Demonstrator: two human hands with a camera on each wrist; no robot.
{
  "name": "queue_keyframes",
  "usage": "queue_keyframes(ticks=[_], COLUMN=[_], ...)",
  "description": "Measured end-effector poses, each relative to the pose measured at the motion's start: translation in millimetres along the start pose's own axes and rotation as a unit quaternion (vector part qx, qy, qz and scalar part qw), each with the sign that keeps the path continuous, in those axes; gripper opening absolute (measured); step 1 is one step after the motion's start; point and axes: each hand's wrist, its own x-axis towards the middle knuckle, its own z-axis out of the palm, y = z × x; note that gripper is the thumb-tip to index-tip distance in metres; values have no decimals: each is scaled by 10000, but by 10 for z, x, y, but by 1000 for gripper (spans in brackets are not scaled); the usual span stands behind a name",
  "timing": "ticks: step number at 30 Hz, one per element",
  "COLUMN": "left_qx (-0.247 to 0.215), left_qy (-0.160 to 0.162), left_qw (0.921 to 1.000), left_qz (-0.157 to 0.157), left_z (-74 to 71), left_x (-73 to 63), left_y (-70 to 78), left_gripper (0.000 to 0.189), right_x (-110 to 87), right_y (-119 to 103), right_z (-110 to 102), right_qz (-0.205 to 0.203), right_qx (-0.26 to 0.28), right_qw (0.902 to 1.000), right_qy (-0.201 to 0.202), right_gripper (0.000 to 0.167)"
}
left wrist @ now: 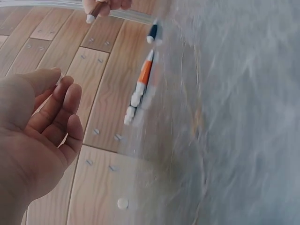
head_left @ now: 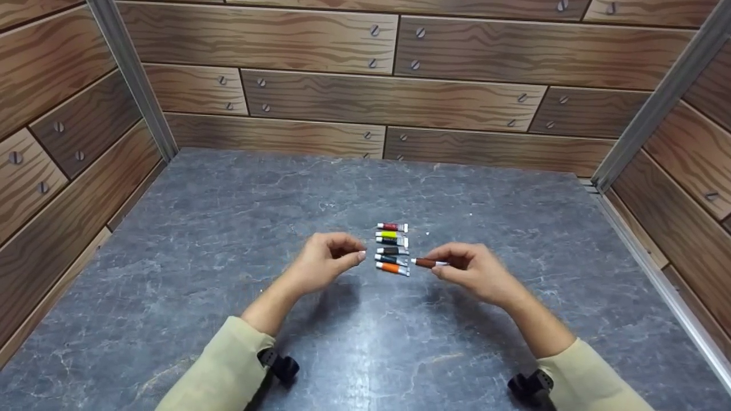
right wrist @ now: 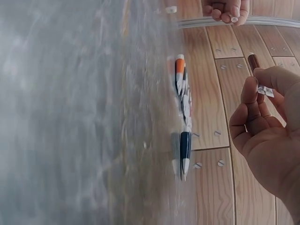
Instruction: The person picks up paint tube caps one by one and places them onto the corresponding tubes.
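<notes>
My right hand (head_left: pixel 477 273) pinches a small brown paint tube (head_left: pixel 426 262) between thumb and fingers, its white end pointing left. To the left, my left hand (head_left: pixel 322 260) holds a tiny white piece (right wrist: pixel 234 19), like a cap, at its fingertips. Between the hands several paint tubes lie in a column on the table, white caps to the left: dark red (head_left: pixel 391 227), yellow (head_left: pixel 389 234), a dark one (head_left: pixel 392 241), a blackish one (head_left: pixel 392 251), dark navy (head_left: pixel 390 260) and orange (head_left: pixel 392 268) nearest me. Both hands are raised above the tabletop in the wrist views.
The grey marbled table (head_left: pixel 365 354) is enclosed by wood-patterned walls (head_left: pixel 320 97) with metal corner posts (head_left: pixel 134 80). Small white bits (head_left: pixel 427 233) lie beyond my right hand. A white round piece (left wrist: pixel 123 203) shows low in the left wrist view.
</notes>
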Motion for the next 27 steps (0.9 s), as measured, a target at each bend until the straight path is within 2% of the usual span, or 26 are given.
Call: queue_keyframes(ticks=[13, 20, 27], left_qx=[-691, -966, -1030], left_qy=[290, 224, 130], left_qw=[9972, 9949, 9946], left_qz=[39, 166, -6], left_z=[149, 227, 311], left_x=[-61, -70, -114], left_y=[35, -3, 7], left_gripper=[13, 13, 18], right_x=[-1, -7, -37], right_y=[-40, -5, 33], right_z=[97, 146, 189], right_qz=[20, -109, -226], right_qx=[196, 339, 425], right_qw=[9997, 9993, 9988], right_qy=[171, 106, 107], right_gripper=[21, 21, 21])
